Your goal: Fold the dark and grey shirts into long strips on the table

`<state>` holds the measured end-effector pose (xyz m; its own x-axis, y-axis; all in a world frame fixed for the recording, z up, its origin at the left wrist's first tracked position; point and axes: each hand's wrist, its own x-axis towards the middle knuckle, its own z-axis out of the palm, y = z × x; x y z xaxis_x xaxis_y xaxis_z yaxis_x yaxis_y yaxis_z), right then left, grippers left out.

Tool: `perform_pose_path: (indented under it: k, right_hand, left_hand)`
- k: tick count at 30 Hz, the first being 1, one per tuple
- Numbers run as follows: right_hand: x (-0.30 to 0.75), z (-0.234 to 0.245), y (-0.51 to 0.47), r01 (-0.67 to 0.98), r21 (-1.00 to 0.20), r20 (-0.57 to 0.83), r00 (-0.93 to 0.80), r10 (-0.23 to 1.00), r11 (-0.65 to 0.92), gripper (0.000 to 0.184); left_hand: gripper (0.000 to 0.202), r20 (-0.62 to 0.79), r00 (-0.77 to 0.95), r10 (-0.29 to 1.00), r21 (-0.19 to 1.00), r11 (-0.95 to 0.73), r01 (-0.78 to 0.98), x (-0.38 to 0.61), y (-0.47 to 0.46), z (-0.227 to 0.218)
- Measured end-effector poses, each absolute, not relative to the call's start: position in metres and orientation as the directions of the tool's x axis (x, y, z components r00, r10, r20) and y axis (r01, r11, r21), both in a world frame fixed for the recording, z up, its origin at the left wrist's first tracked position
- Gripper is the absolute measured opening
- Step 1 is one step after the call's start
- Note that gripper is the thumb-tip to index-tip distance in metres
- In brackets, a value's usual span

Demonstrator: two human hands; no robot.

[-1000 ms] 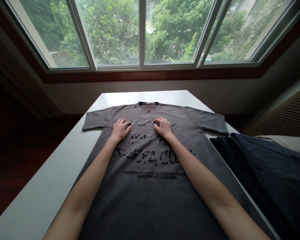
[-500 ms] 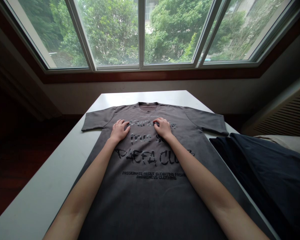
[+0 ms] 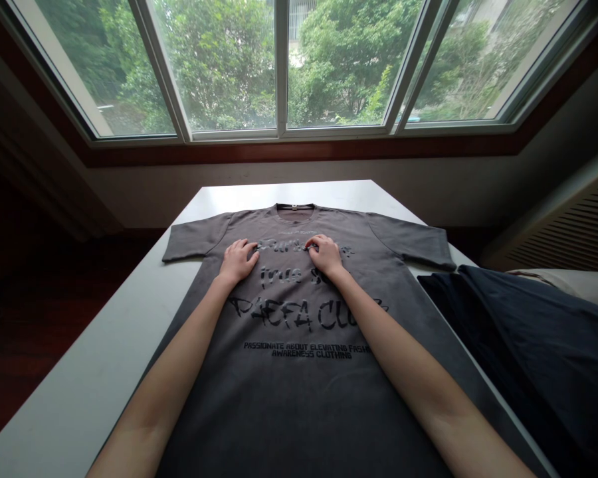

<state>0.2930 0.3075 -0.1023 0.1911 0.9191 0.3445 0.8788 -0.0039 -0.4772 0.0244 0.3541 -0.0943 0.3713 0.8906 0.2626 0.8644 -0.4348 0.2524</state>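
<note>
A dark grey T-shirt (image 3: pixel 289 392) with black lettering lies spread flat, front side up, its neckline toward the window and both short sleeves stretched out sideways. On the chest, left of the top line of lettering, rests my left hand (image 3: pixel 238 260), palm down with fingers extended and slightly bent. My right hand (image 3: pixel 325 255) lies on the other side of the chest, over part of the lettering, its fingers loosely bent and the thumb apart. Neither hand grasps the cloth. My right forearm covers the ends of the lower lines of print.
Under the shirt is a white table (image 3: pixel 94 332). Dark navy cloth (image 3: pixel 543 345) lies along its right side, with a pale cloth (image 3: pixel 578 285) behind it. A window (image 3: pixel 279 79) spans the wall ahead, and a slatted panel (image 3: pixel 573 212) stands at right.
</note>
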Motion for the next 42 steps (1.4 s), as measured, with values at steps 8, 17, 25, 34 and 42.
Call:
perform_pose_path:
  k: [8, 17, 25, 34, 42]
  right_hand:
    - [0.2953, -0.104, 0.3094, 0.864, -0.502, 0.342, 0.231, 0.911, -0.031, 0.029]
    - [0.2959, -0.1054, 0.3097, 0.849, -0.529, 0.346, 0.238, 0.907, -0.021, 0.027]
    - [0.296, -0.1048, 0.3102, 0.845, -0.533, 0.342, 0.252, 0.905, -0.034, 0.021]
    - [0.2958, -0.1028, 0.3083, 0.849, -0.525, 0.334, 0.265, 0.904, -0.055, 0.031]
    - [0.2966, -0.1032, 0.3089, 0.859, -0.51, 0.34, 0.253, 0.906, -0.048, 0.031]
  left_hand:
    - [0.04, 0.267, 0.374, 0.888, 0.256, -0.44, 0.861, 0.0242, 0.354, -0.0943]
    - [0.04, 0.273, 0.379, 0.884, 0.255, -0.447, 0.858, 0.0244, 0.353, -0.0936]
    - [0.04, 0.277, 0.377, 0.884, 0.259, -0.447, 0.856, 0.0244, 0.3531, -0.0935]
    - [0.04, 0.275, 0.377, 0.884, 0.259, -0.446, 0.857, 0.0242, 0.3533, -0.094]
    - [0.039, 0.285, 0.383, 0.879, 0.248, -0.453, 0.856, 0.0238, 0.3547, -0.0955]
